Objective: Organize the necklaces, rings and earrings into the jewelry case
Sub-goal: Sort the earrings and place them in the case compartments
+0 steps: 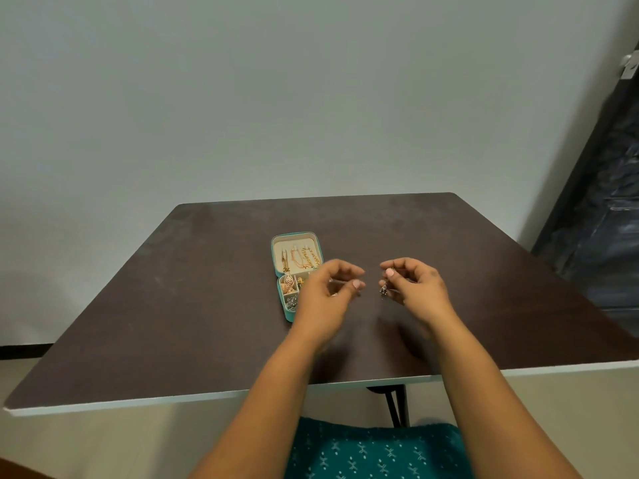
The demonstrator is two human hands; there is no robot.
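Hands over table [207,305], both raised just above the dark top, roughly centre. Right hand [415,285] has thumb and forefinger pinched on a small dark pendant or earring [383,290] that dangles below the fingertips; a thin strand seems to run toward the left hand [328,288], whose fingers are curled and pinching, probably on the other end, but blur hides what it actually grips, so likely a fine necklace stretched between the two, can't confirm. Jewelry case [276,267] sits at 9 o'clock from the left hand, partly hidden by it, lid open and lying flat at 12 o'clock of the base. Gold chains [307,257] already hang in the lid; base compartments hold a rose-gold piece [287,283] at the far end and silver items [291,302] at the near end. Judgement: task is well along, this piece is among the last. To do the step well: keep the strand taut between both pinches so it doesn't knot, carry it to 9 o'clock over the lid, hook one end first, then lay the length straight alongside the hung chains without crossing them. If it's an earring instead, drop it in a base cell, not the lid. Risk: dangling charm snagging on the case wall or on the chains
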